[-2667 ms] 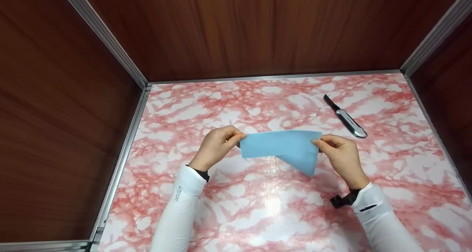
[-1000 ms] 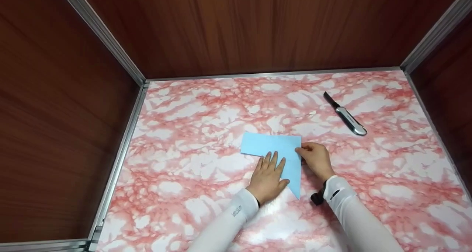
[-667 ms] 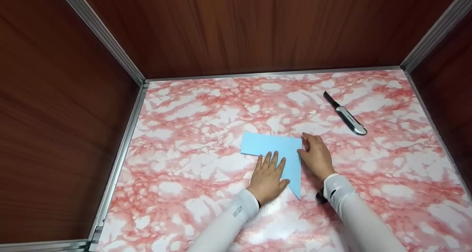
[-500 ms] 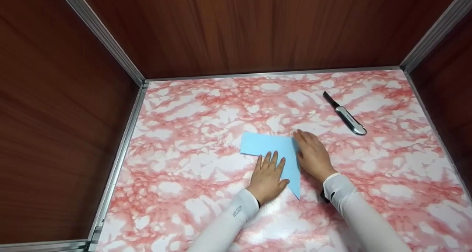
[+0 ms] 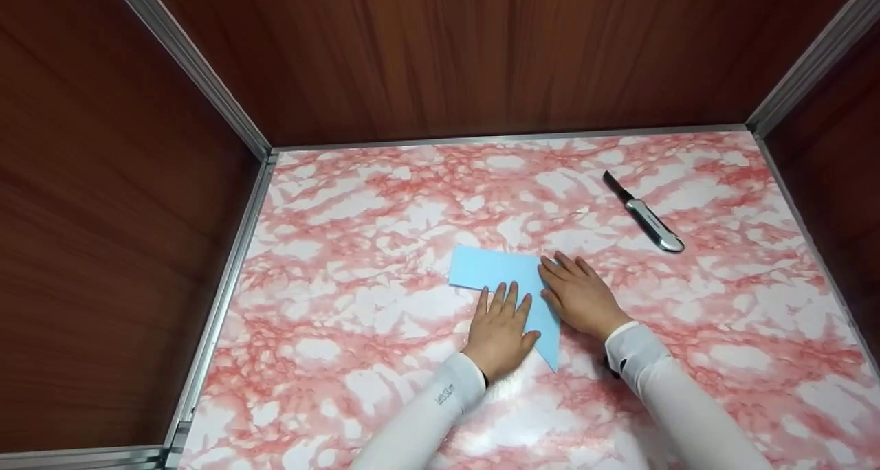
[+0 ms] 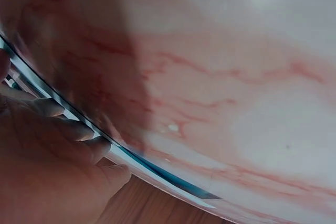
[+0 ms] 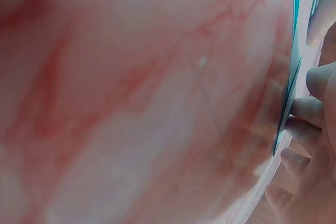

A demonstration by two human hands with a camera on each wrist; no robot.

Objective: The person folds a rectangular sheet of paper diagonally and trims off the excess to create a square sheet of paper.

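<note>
One sheet of light blue paper (image 5: 488,267) is lying on a glossy red-and-white marbled tabletop (image 5: 344,250), a bit right of the middle and on the near half. It's folded into a sort of bent shape: a straight strip running off to the left, plus a pointed flap aimed back at the person. Both wrist cams catch it almost edge-on as a thin blue sliver, so they don't give away much about the layers.

Left hand (image 5: 500,339) is palm down, fingers straight and a little spread, tips resting on the paper at the inside of the bend. Its thumb sticks out toward the pointed flap. Right hand (image 5: 583,297) lies over the upper right corner, fingers pretty much straight and angled up and left. Neither one is gripping anything, they're just resting on the paper from above.

Off to the upper right, well apart from both hands, sits a utility knife (image 5: 650,224), dark blade out and pointing away from the person, silver and dark handle toward the right. White sleeves (image 5: 680,401) cover both arms. Brown wood-look panels (image 5: 440,58) wall in the table at the back and sides, with metal trim (image 5: 192,64) along the joins.
</note>
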